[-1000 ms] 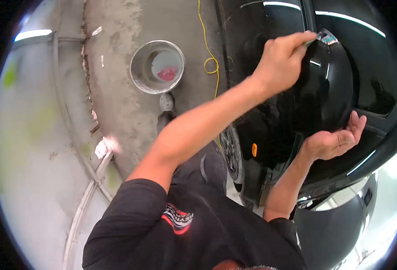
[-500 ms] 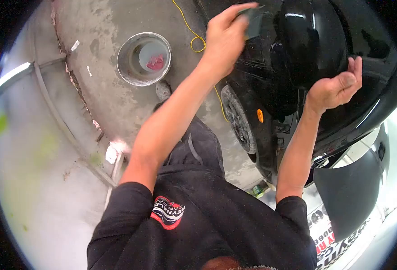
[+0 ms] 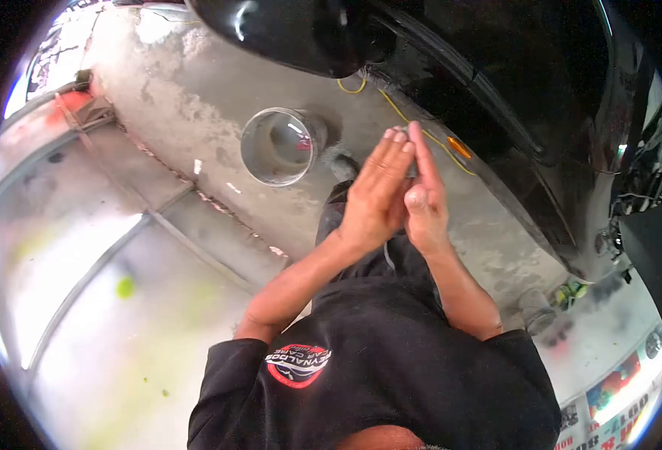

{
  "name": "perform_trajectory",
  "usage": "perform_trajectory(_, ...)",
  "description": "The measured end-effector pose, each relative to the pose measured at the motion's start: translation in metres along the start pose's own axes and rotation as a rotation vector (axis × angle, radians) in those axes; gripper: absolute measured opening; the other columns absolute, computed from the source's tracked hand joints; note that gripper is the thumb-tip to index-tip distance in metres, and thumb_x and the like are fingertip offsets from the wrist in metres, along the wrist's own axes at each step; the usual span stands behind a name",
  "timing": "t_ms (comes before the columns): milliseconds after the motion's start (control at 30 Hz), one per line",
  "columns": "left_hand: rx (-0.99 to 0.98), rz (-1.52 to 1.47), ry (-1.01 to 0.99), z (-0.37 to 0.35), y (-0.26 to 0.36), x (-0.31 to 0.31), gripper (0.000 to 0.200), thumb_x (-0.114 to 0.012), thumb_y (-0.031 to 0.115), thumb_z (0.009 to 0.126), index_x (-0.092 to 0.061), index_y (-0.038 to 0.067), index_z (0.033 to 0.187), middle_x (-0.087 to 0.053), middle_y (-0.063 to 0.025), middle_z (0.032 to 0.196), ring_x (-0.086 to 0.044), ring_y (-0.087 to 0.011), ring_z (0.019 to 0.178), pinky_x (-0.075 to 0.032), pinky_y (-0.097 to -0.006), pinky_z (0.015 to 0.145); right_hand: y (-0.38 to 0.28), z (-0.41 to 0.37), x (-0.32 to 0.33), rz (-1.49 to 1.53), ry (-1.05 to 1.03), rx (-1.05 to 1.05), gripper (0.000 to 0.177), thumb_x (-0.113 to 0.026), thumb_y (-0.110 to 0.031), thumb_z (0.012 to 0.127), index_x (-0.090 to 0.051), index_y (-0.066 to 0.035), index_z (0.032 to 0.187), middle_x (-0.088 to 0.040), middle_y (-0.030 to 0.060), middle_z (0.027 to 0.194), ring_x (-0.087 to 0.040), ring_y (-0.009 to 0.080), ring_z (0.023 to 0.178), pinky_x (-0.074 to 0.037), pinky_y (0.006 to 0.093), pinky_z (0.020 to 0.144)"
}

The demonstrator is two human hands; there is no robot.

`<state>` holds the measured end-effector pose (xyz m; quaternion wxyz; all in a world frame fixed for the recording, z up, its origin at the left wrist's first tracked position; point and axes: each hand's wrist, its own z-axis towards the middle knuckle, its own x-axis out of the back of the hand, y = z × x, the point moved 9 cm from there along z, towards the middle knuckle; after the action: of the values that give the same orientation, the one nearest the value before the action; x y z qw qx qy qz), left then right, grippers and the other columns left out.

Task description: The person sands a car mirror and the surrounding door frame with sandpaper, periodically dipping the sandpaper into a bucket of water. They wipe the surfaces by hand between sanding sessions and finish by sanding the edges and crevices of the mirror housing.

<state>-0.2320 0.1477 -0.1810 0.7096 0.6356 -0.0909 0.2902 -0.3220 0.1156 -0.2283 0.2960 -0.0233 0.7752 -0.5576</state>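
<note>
Bare concrete floor [image 3: 196, 112] below, patchy and stained, with a black car [image 3: 541, 90] filling the far right, its glossy body curving over the top of the view. An orange light [image 3: 458, 148] sits low on the car's side, and a yellow cord [image 3: 391, 105] snakes along the floor beside it, passing behind the fingertips.

In the middle, the left hand [image 3: 376, 187] and right hand [image 3: 425, 195] are pressed flat together, palm against palm, fingers stretched straight and pointing away. A grey sliver [image 3: 413, 168] shows between them near the fingers. It is too hidden to tell what it is or whether it is gripped.

Just left of the hands stands a round bucket [image 3: 260, 161], with a pink thing [image 3: 303, 144] inside. Between bucket and hands a shoe [image 3: 338, 161] peeks out, dark trousers [image 3: 346, 225] below it.
</note>
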Motion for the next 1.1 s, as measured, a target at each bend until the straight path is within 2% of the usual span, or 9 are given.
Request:
perform_trajectory(67, -0.012, -0.059, -0.123, 0.004, 0.013, -0.018, 0.063, -0.063, -0.009, 0.08, -0.055, -0.004, 0.142, -0.049, -0.0261, 0.151, -0.044, -0.0421, 0.144, -0.04, -0.0471, 0.117, -0.009, -0.004, 0.021, 0.005, 0.05, -0.01, 0.096, -0.072, -0.047, 0.094, -0.027, 0.009, 0.158, -0.037, 0.0199, 0.16, -0.036, 0.0257, 0.147, -0.031, 0.0386, 0.12)
perform_trajectory(200, -0.12, -0.058, -0.385, 0.02, 0.022, -0.034, 0.061, -0.064, -0.008, 0.071, -0.061, -0.006, 0.131, -0.063, -0.023, 0.136, -0.051, -0.0394, 0.139, -0.04, -0.0467, 0.118, 0.001, -0.011, 0.068, 0.209, 0.26, -0.12, 0.065, -0.066, -0.012, 0.1, -0.037, 0.004, 0.155, -0.05, 0.0166, 0.151, -0.054, 0.0179, 0.131, -0.043, 0.0318, 0.11)
perform_trajectory(233, -0.234, 0.158, -0.405, 0.027, 0.027, -0.028, 0.05, -0.065, -0.002, 0.074, -0.065, -0.005, 0.124, -0.068, -0.0212, 0.128, -0.058, -0.0365, 0.133, -0.04, -0.047, 0.118, 0.005, -0.014, 0.074, 0.297, 0.32, -0.162, 0.054, -0.059, 0.0, 0.1, -0.044, 0.002, 0.151, -0.06, 0.0147, 0.14, -0.06, 0.0145, 0.119, -0.048, 0.0291, 0.103)
perform_trajectory(333, -0.645, 0.834, -0.345, 0.061, 0.042, -0.01, 0.047, -0.061, 0.013, 0.085, -0.063, -0.004, 0.129, -0.065, -0.02, 0.135, -0.055, -0.0346, 0.136, -0.033, -0.0462, 0.122, 0.028, -0.025, 0.081, 0.315, 0.33, -0.29, 0.046, -0.057, 0.002, 0.099, -0.05, 0.002, 0.144, -0.068, 0.0121, 0.127, -0.063, 0.014, 0.112, -0.049, 0.0286, 0.101)
perform_trajectory(433, -0.693, 1.475, -0.531, 0.094, 0.015, -0.011, 0.056, -0.058, 0.029, 0.095, -0.056, 0.002, 0.144, -0.052, -0.0171, 0.153, -0.041, -0.032, 0.148, -0.017, -0.0497, 0.127, 0.051, -0.035, 0.081, 0.24, 0.396, -0.267, 0.036, -0.056, 0.002, 0.099, -0.055, 0.004, 0.135, -0.072, 0.0157, 0.114, -0.068, 0.0185, 0.104, -0.052, 0.0303, 0.097)
perform_trajectory(533, -0.917, 1.982, -0.644, 0.096, -0.022, -0.012, 0.069, -0.051, 0.033, 0.097, -0.038, 0.0, 0.157, -0.035, -0.0148, 0.165, -0.027, -0.0311, 0.155, -0.007, -0.0487, 0.128, 0.076, -0.043, 0.068, 0.17, 0.476, -0.303, 0.031, -0.062, -0.004, 0.099, -0.059, -0.001, 0.13, -0.069, 0.0019, 0.103, -0.059, 0.0065, 0.087, -0.045, 0.0207, 0.078)
perform_trajectory(767, -1.273, 1.989, -0.492, 0.118, -0.053, -0.022, 0.071, -0.044, 0.03, 0.1, -0.025, 0.001, 0.162, -0.019, -0.0132, 0.171, -0.016, -0.0303, 0.158, -0.006, -0.046, 0.129, 0.073, -0.057, 0.035, 0.063, 0.741, -0.235, 0.025, -0.07, -0.01, 0.098, -0.066, -0.001, 0.121, -0.064, -0.0029, 0.097, -0.055, 0.0044, 0.084, -0.043, 0.0197, 0.074)
perform_trajectory(900, -1.452, 1.961, -0.388, 0.134, -0.079, 0.006, 0.07, -0.044, 0.029, 0.1, -0.024, 0.001, 0.162, -0.019, -0.0106, 0.172, -0.016, -0.0272, 0.159, -0.006, -0.0443, 0.129, 0.083, -0.055, -0.019, 0.231, 0.974, 0.037, 0.026, -0.072, -0.007, 0.096, -0.065, 0.0, 0.12, -0.068, 0.0019, 0.102, -0.061, 0.0076, 0.09, -0.048, 0.0216, 0.08)
perform_trajectory(1100, -1.64, 1.934, -0.465, 0.13, -0.102, 0.033, 0.07, -0.048, 0.033, 0.101, -0.028, 0.002, 0.161, -0.02, -0.0059, 0.172, -0.014, -0.0223, 0.159, -0.007, -0.0402, 0.129, 0.102, -0.05, -0.04, 0.379, 0.932, 0.103, 0.024, -0.075, -0.007, 0.093, -0.067, 0.0, 0.115, -0.07, 0.0012, 0.096, -0.063, 0.0063, 0.086, -0.049, 0.0205, 0.074)
